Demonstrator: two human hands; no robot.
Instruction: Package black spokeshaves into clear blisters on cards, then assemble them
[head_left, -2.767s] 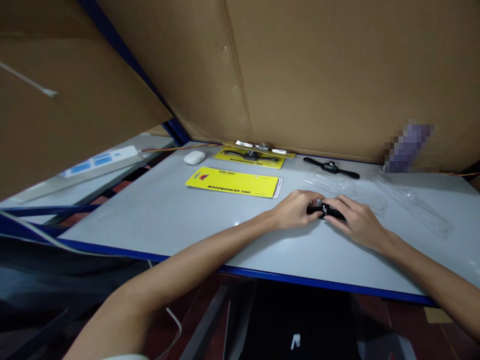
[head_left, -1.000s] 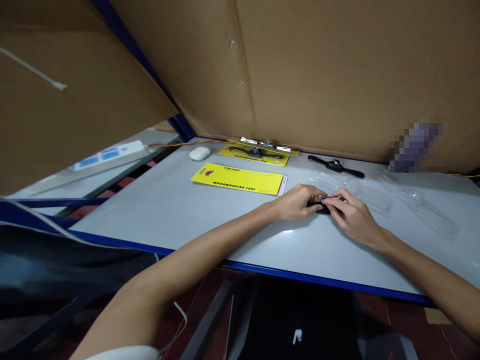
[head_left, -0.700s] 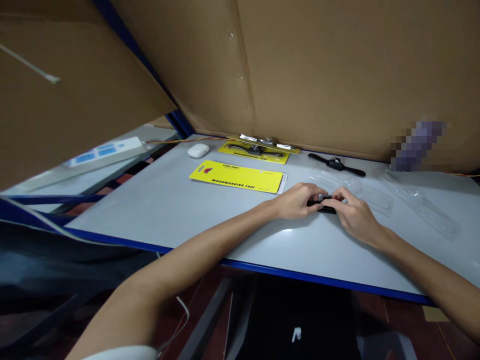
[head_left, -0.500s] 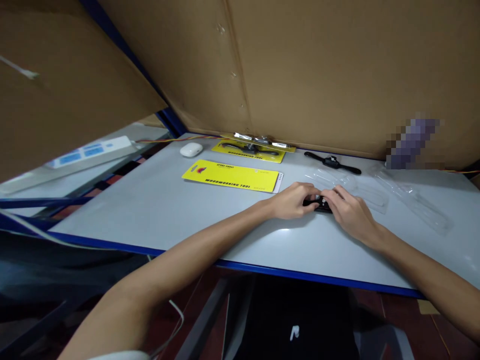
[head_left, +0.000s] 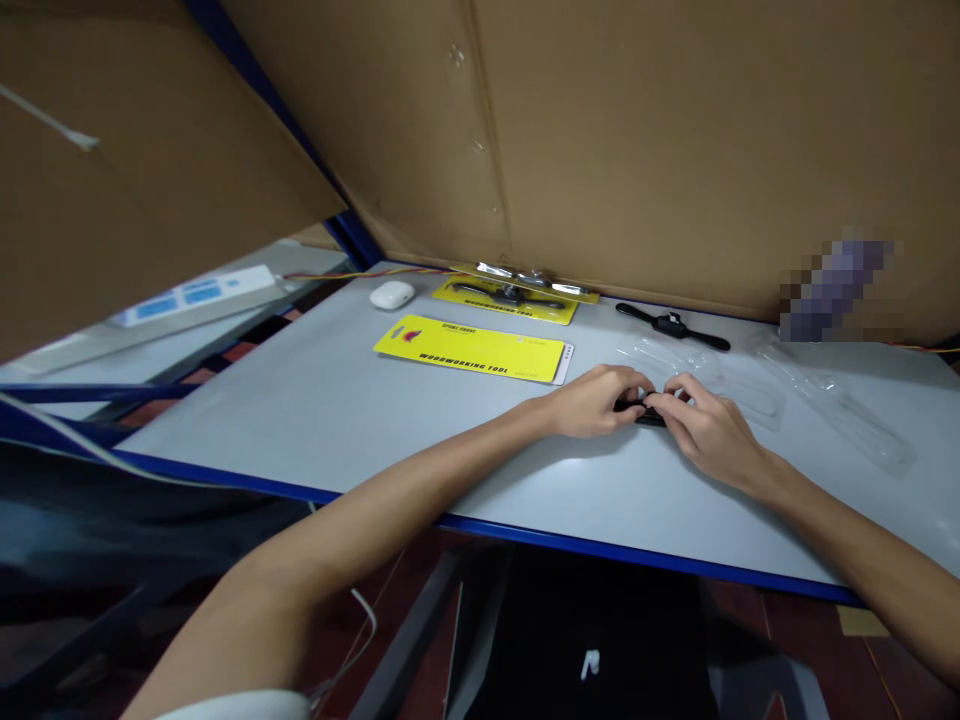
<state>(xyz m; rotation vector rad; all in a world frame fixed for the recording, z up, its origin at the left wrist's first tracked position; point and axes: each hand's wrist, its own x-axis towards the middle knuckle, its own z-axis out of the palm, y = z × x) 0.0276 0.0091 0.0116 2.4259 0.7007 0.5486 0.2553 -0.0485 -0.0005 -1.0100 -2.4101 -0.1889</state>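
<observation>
Between my hands a black spokeshave (head_left: 652, 417) lies low at the table, mostly covered by my fingers. My left hand (head_left: 602, 400) is closed on its left part. The fingers of my right hand (head_left: 701, 425) pinch at its middle and right side; any small part between them is hidden. Behind my hands rests a second black spokeshave (head_left: 673, 326). Yellow cards (head_left: 472, 347) printed "WOODWORKING TOOL" lie to the left. Further back, another spokeshave sits on a yellow card (head_left: 555, 311).
Clear plastic shells (head_left: 840, 400) lie on the right of the grey table (head_left: 300, 420). A white earbud case (head_left: 391, 294) stands at the back left. Cardboard walls (head_left: 637, 150) rise behind. A power strip (head_left: 199, 292) is on the left-hand surface.
The view has shifted slightly, so things on the table appear a little further right. My right fingers have moved on the spokeshave and now cover its middle, where a silvery screw showed before.
</observation>
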